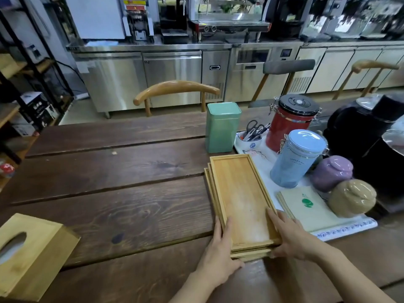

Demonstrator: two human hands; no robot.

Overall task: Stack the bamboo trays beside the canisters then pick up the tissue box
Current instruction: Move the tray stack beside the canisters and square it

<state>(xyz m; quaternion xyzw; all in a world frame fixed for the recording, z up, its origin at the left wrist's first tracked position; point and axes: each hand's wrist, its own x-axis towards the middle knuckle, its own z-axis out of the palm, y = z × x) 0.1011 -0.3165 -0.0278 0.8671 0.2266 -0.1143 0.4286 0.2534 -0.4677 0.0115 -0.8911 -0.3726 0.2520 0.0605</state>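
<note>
A stack of bamboo trays (238, 193) lies on the dark wooden table (122, 193), right beside the white tray of canisters. The stack is slightly uneven, its lower trays poking out at the left and near edges. My left hand (218, 256) grips the near left corner of the stack. My right hand (290, 237) holds the near right corner, thumb on the top tray's rim. The bamboo tissue box (32, 256) sits alone at the table's near left, tilted, oval slot facing up.
On the white tray (349, 226) stand a blue canister (295, 158), a red canister (290, 125), purple and tan jars, a scissors cup and paper napkins (306, 206). A green tin (222, 127) stands behind the stack. Black appliances crowd the right; chairs line the far edge.
</note>
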